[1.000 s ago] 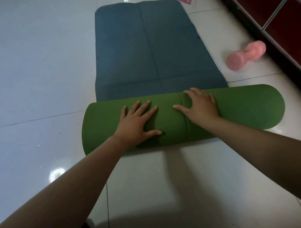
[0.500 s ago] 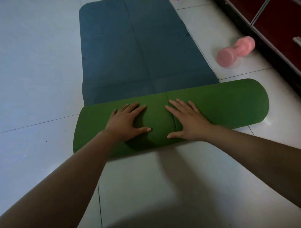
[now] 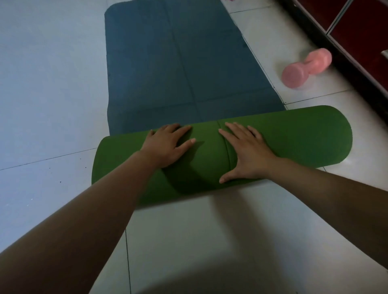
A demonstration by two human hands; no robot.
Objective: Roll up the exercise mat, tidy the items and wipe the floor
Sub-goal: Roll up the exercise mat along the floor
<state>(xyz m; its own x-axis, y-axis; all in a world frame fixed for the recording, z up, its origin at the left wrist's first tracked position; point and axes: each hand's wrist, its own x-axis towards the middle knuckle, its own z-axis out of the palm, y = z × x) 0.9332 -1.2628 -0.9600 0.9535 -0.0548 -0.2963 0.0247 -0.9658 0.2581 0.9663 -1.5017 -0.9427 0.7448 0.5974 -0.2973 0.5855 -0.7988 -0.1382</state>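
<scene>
The exercise mat lies on the pale tiled floor, partly rolled. Its rolled part (image 3: 294, 138) is a thick green cylinder lying across the view. Beyond the roll, the flat part of the mat (image 3: 168, 63) shows its blue-grey top face and stretches away from me. My left hand (image 3: 168, 144) presses flat on the roll left of its middle, fingers straight and pointing forward. My right hand (image 3: 245, 153) lies flat just right of the middle, fingers spread and thumb out toward me.
A pink dumbbell (image 3: 306, 68) lies on the floor to the right of the flat mat. A dark red cabinet (image 3: 361, 37) with a dark base runs along the far right. A small pink thing (image 3: 230, 0) peeks in at the top edge.
Both hands have slid back over the roll toward me and lie flat again. The roll has crept a little forward over the flat part. The view has shifted slightly.
</scene>
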